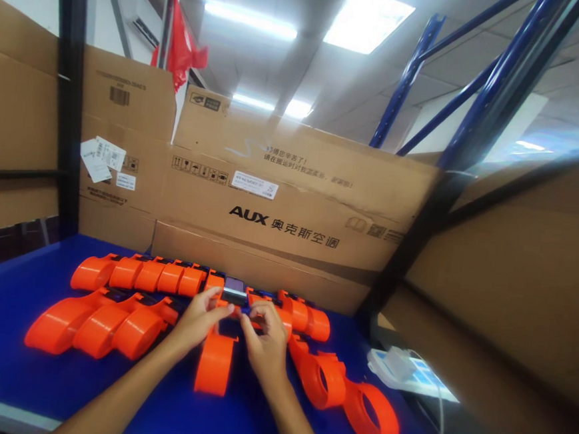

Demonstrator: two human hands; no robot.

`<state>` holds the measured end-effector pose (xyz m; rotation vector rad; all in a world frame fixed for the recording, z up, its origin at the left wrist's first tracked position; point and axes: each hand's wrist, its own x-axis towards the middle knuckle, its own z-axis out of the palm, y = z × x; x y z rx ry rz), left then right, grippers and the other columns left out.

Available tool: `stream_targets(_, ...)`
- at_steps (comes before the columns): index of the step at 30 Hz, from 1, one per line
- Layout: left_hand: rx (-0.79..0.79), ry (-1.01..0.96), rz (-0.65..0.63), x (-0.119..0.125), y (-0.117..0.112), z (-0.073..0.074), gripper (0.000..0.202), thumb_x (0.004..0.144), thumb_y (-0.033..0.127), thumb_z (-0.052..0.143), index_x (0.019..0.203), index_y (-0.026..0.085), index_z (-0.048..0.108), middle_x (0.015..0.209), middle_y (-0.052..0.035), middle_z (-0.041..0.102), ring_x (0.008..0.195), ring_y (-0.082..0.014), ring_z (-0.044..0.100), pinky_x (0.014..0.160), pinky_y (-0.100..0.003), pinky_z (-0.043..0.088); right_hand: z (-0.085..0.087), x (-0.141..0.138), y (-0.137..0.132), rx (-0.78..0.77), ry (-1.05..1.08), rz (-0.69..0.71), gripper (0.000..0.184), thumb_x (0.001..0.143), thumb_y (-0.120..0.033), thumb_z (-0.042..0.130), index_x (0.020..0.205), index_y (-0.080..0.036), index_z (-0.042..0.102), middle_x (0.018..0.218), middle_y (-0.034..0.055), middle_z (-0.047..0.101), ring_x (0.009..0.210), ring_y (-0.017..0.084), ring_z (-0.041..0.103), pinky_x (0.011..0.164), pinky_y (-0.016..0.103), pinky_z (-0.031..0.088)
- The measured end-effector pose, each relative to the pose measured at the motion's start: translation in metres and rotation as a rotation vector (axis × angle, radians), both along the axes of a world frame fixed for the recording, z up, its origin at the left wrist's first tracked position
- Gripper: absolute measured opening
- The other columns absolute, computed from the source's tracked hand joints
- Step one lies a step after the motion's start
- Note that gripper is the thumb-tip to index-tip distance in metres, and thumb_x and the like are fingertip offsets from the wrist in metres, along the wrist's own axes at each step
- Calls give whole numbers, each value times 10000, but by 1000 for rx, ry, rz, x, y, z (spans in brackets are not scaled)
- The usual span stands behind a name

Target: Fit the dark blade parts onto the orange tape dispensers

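Observation:
Both hands are raised in front of me around a small dark rectangular piece with a silver lower edge. My left hand pinches it from the left, thumb along its lower edge. My right hand has its fingers closed at the lower right corner, by a small blue part; the exact grip is partly hidden. Below and between the hands an orange strap loop hangs or lies; whether it joins the dark piece is unclear. Behind them are more orange strap loops with dark ends, in rows.
Further orange loops lie front left and right on the blue tabletop. Cardboard panels wall the back and sides between dark posts. At right sits a white and blue box with a white cable.

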<state>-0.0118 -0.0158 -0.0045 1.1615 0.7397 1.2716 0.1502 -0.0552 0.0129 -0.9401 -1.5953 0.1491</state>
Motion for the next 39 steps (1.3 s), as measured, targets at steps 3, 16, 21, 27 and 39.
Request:
stream_targets(3,21,11,-21,0,-1,1,592,694,377,811,1194,139,604,725,-19,687,449,-90,512,468,-214,403,5,2,-3,19,-60,3,215,872,-270,650,713,-228,512,806,35,579,751,189,561,694,310,472)
stream_targets(16,6,22,-72,-2,1,-2,595,685,427,818,1160,127,622,619,44,566,445,-89,496,455,-212,380,6,4,-5,10,-134,79,234,887,-287,652,705,-225,519,854,44,566,821,201,564,735,322,453)
stream_targets(21,6,1,-83,-2,-1,3,565,670,400,836,1126,128,644,743,-3,652,450,-76,506,467,-214,371,8,6,-7,-16,-161,105,219,911,-287,608,723,-228,511,823,33,560,785,192,547,728,322,448)
stream_targets(27,-47,-135,-120,1,-8,15,479,673,347,833,1085,173,662,727,-12,685,569,-152,634,599,-256,475,5,11,-5,-7,108,132,145,905,-364,596,891,-241,522,842,28,544,807,202,546,764,340,463)
stream_targets(39,-86,-141,-461,6,-30,16,672,699,267,824,1308,253,542,1084,-105,695,757,-239,731,663,-325,569,11,6,-3,-440,422,447,412,888,-565,535,1173,-269,536,948,43,673,857,242,664,813,370,519)
